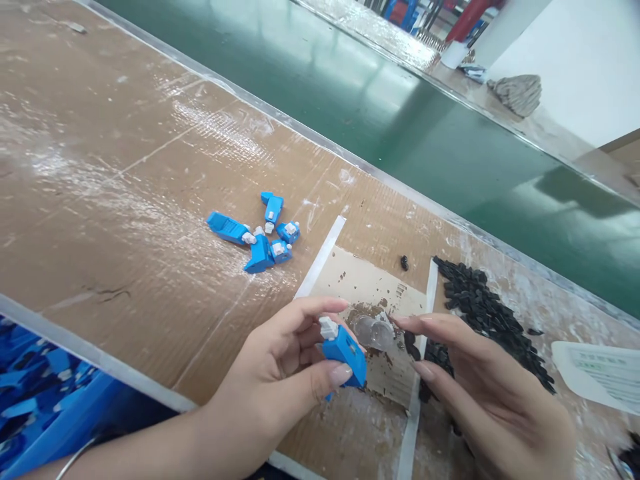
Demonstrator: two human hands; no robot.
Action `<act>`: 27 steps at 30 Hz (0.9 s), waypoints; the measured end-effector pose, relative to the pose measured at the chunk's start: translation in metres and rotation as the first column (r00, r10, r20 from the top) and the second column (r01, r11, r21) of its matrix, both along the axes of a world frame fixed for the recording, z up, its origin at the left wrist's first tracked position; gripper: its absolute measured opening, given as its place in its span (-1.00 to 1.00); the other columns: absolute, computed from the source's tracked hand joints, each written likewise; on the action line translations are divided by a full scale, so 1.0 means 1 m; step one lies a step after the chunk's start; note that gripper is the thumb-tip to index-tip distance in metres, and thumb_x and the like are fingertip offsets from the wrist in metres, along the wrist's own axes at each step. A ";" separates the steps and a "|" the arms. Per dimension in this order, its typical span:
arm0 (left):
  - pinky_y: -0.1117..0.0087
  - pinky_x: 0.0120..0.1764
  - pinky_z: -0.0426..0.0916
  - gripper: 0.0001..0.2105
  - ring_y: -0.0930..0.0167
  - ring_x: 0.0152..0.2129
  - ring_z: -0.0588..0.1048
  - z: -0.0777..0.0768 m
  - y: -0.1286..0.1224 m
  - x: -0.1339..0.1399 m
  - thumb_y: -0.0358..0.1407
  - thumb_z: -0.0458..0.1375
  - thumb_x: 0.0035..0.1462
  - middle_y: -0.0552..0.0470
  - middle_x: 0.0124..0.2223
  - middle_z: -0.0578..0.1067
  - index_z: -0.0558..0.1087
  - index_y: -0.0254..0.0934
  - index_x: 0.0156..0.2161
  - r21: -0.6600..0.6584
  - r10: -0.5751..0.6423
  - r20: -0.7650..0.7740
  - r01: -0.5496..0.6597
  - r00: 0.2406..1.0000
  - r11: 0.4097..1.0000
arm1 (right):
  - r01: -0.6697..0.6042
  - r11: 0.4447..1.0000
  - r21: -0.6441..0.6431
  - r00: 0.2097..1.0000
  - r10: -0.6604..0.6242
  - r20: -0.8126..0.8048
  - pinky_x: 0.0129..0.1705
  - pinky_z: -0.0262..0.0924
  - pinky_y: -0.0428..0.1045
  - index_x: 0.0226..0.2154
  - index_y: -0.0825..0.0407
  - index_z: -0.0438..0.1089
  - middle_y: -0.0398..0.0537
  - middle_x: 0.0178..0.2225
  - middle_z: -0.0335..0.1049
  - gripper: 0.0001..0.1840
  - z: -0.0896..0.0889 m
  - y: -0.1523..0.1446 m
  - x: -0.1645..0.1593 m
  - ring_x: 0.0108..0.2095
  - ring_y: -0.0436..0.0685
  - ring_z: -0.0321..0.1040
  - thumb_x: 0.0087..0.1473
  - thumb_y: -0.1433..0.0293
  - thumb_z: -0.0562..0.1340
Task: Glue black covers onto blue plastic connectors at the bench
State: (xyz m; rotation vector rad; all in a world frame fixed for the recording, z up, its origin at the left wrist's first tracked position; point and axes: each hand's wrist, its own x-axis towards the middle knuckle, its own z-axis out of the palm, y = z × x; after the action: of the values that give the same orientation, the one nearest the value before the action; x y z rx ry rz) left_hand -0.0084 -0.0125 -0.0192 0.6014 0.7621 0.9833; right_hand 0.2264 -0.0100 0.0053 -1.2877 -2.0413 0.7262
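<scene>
My left hand (285, 373) is closed around a blue plastic part (345, 357), its thumb pressed on the side. A small white piece (329, 327) sticks up from the part's upper end. At the right, my right hand (480, 380) has a small curved black piece (411, 347) between thumb and index finger; its other fingers are mostly hidden. Between both hands, two clear round shallow cups (374, 331) rest on a stained cardboard sheet (340, 270). Several blue parts with white pieces (259, 253) lie grouped on the table beyond my left hand.
A heap of black pieces (475, 300) spreads at the right, with a single black piece (404, 262) apart from it. A bin of blue parts (45, 380) stands lower left. Beyond the table (125, 133) runs a green surface (340, 100). A printed white sheet (600, 373) lies far right.
</scene>
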 end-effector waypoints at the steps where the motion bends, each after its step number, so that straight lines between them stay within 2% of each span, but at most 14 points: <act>1: 0.59 -0.24 0.47 -0.67 0.47 -0.27 0.55 0.001 0.000 0.002 -0.43 0.35 0.11 0.09 -0.21 0.60 0.53 -0.06 -0.04 -0.024 -0.015 0.033 0.016 0.999 1.000 | 0.027 0.998 -0.060 0.993 -0.034 -0.114 0.08 0.41 -0.07 0.14 -0.24 0.33 -0.20 -0.02 0.55 -0.57 0.002 -0.003 -0.002 0.00 0.05 0.49 0.27 0.46 0.22; 4: 0.55 -0.25 0.47 -0.64 0.47 -0.29 0.54 0.004 -0.001 0.011 -0.38 0.38 0.09 0.04 -0.20 0.59 0.47 -0.13 0.00 -0.100 -0.100 0.166 0.118 0.981 0.988 | 0.034 0.972 -0.232 0.915 -0.124 -0.384 0.09 0.39 -0.14 0.08 -0.26 0.37 -0.22 -0.06 0.58 -0.65 0.006 -0.010 -0.007 0.02 0.01 0.49 0.27 0.39 0.26; 6: 0.55 -0.29 0.45 -0.61 0.47 -0.31 0.53 0.005 -0.002 0.016 -0.34 0.40 0.08 0.03 -0.21 0.57 0.43 -0.17 0.01 -0.135 -0.143 0.235 0.178 0.961 0.975 | -0.024 0.952 -0.305 0.852 -0.140 -0.505 0.06 0.39 -0.17 0.02 -0.25 0.40 -0.22 -0.07 0.58 -0.71 0.007 -0.012 -0.008 0.03 0.00 0.48 0.26 0.35 0.28; 9: 0.57 -0.32 0.43 -0.60 0.48 -0.30 0.51 0.008 -0.003 0.022 -0.32 0.41 0.08 0.05 -0.23 0.53 0.41 -0.19 0.00 -0.150 -0.154 0.289 0.203 0.945 0.968 | -0.142 0.928 -0.345 0.766 -0.117 -0.632 -0.01 0.46 -0.09 -0.01 -0.23 0.41 -0.18 -0.05 0.57 -0.75 0.004 -0.010 -0.009 -0.01 0.04 0.51 0.27 0.33 0.27; 11: 0.55 -0.28 0.43 -0.61 0.48 -0.28 0.51 0.009 -0.003 0.024 -0.33 0.40 0.09 0.06 -0.22 0.52 0.41 -0.20 -0.01 -0.142 -0.141 0.298 0.190 0.944 0.971 | -0.191 0.916 -0.353 0.737 -0.104 -0.668 -0.03 0.48 -0.05 -0.01 -0.23 0.39 -0.16 -0.04 0.56 -0.76 0.002 -0.010 -0.009 -0.05 0.07 0.52 0.28 0.33 0.25; 16: 0.58 -0.35 0.42 -0.61 0.52 -0.35 0.48 0.012 -0.003 0.027 -0.35 0.39 0.09 0.02 -0.18 0.52 0.39 -0.23 0.00 -0.151 -0.156 0.287 0.205 0.945 0.967 | -0.177 0.911 -0.372 0.757 -0.115 -0.643 -0.01 0.48 -0.04 -0.04 -0.24 0.36 -0.17 -0.05 0.55 -0.81 0.003 -0.012 -0.012 -0.02 0.05 0.50 0.29 0.30 0.24; 21: 0.60 -0.36 0.43 -0.64 0.56 -0.39 0.48 0.012 -0.003 0.028 -0.37 0.37 0.11 0.03 -0.17 0.52 0.38 -0.25 -0.03 -0.129 -0.160 0.301 0.207 0.940 0.970 | -0.171 0.941 -0.293 0.809 -0.036 -0.587 -0.08 0.51 -0.02 -0.04 -0.25 0.35 -0.16 -0.05 0.55 -0.82 0.002 -0.013 -0.013 -0.01 0.07 0.49 0.31 0.31 0.20; 27: 0.63 -0.38 0.43 -0.70 0.57 -0.40 0.47 0.013 -0.001 0.027 -0.35 0.38 0.11 0.05 -0.22 0.51 0.40 -0.27 -0.09 -0.117 -0.168 0.319 0.215 0.933 0.970 | -0.138 0.971 -0.197 0.859 0.019 -0.511 0.06 0.45 0.00 -0.09 -0.24 0.46 -0.21 -0.06 0.57 -0.82 0.001 -0.009 -0.011 0.00 0.04 0.47 0.28 0.35 0.26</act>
State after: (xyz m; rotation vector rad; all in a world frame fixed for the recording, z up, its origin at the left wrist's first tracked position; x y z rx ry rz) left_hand 0.0189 -0.0131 -0.0066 0.3710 0.4836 0.8058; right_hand 0.2154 -0.0191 0.0059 -0.9920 -1.6155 1.2257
